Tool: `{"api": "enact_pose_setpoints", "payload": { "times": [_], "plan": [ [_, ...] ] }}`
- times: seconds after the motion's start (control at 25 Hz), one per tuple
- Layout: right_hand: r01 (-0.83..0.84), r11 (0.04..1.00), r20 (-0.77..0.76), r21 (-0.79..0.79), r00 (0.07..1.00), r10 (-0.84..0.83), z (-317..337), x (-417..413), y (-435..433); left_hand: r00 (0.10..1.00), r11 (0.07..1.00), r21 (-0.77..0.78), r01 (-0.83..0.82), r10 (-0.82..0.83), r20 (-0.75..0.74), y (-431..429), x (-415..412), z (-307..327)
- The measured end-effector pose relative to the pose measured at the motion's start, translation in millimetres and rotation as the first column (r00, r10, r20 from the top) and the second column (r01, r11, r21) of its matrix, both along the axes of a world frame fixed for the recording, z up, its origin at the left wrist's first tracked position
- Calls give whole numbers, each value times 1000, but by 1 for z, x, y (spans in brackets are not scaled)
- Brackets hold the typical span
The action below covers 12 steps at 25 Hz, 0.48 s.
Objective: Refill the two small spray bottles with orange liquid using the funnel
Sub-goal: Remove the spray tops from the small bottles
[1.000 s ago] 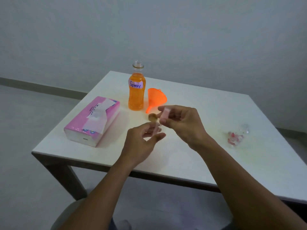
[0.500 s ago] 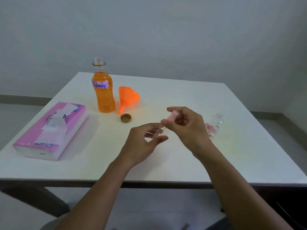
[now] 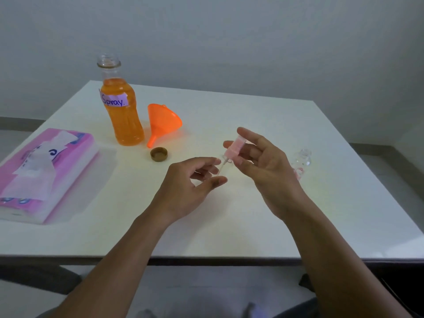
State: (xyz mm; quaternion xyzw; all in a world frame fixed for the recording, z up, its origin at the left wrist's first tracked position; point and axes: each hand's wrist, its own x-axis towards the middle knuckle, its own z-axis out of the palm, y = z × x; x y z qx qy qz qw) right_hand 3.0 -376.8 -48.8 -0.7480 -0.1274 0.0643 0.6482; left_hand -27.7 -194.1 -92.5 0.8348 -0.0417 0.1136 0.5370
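Note:
My right hand (image 3: 263, 166) pinches a pink spray head (image 3: 234, 148) whose thin clear dip tube points down toward my left hand (image 3: 195, 180). The left fingers curl around a small clear spray bottle (image 3: 202, 174), mostly hidden and hard to make out. A second small clear spray bottle (image 3: 302, 160) lies on its side on the white table (image 3: 252, 226), just behind my right hand. The large bottle of orange liquid (image 3: 124, 115), labelled "Spray", stands uncapped at the back left. Beside it the orange funnel (image 3: 164, 122) lies on its side.
A brown bottle cap (image 3: 158, 154) rests in front of the funnel. A pink tissue pack (image 3: 43, 171) lies at the table's left edge. The table's near edge runs just under my forearms, and a grey wall stands behind.
My right hand has lifted the pink spray head up and away from my left hand, exposing its dip tube, and its fingers have spread. The view has shifted slightly.

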Motion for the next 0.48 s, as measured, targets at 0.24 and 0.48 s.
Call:
{"api": "enact_pose_setpoints", "payload": {
  "times": [0.24,0.48],
  "plan": [
    [182,980,43,-85,983,-179,-5,-8,19,1000,999,32,-5,5,-25,4,-7,0],
    [-58,996,-14,-64,998,57,-4,-5,13,999,999,43,-17,19,-34,11,-10,-2]
  ]
}}
